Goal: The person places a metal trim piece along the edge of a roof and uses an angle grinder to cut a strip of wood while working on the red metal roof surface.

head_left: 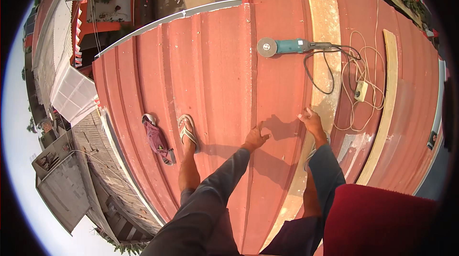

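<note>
Left grip loosely open, fingers spread, nothing in it; right grip half-curled, finger and thumb parted, empty too! And there's the teal angle grinder, ahead of both, well apart, lying on the red roof, cord end over a yellowish strip.

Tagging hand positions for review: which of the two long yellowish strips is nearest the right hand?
The wider left strip; the right hand overlaps it in view. The narrower right strip lies farther off, beyond the pale cord.
</note>
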{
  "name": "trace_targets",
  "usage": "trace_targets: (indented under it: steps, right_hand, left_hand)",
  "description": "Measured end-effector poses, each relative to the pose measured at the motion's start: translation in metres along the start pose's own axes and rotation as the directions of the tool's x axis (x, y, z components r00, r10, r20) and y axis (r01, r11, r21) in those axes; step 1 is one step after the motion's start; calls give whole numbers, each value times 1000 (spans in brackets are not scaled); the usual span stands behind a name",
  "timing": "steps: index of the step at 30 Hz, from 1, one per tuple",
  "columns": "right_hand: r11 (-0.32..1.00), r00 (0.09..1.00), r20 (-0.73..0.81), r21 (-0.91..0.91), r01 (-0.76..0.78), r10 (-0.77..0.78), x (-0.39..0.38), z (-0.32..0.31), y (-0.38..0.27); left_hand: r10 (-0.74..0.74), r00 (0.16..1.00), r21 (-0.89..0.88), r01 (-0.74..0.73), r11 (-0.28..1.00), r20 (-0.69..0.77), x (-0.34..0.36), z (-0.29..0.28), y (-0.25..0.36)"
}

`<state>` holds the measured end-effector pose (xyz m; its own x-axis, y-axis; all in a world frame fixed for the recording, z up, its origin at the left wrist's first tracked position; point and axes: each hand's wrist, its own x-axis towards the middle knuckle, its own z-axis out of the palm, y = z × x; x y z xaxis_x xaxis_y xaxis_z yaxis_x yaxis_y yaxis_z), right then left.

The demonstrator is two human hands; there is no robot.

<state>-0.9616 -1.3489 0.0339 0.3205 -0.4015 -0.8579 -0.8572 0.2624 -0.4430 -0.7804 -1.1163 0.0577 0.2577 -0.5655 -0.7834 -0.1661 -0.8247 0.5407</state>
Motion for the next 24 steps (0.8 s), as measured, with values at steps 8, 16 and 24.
trace_targets:
  steps: [8, 16, 24]
  right_hand:
    - [964, 958, -284, -246, -104, 31, -98, -173, 259]
    - [912, 977, -202, -383, -147, 73, -190, -266, 282]
    - [949, 893, -324, 65, -309, 313, -317, -354, 295]
  left_hand:
    - [60, 991, -20, -58, 998, 118, -37, 28, 103]
    - [-116, 747, 90, 230, 969, -655, -305, -148, 13]
    - [-639, 608, -158, 655, 739, -471, -465, -92, 16]
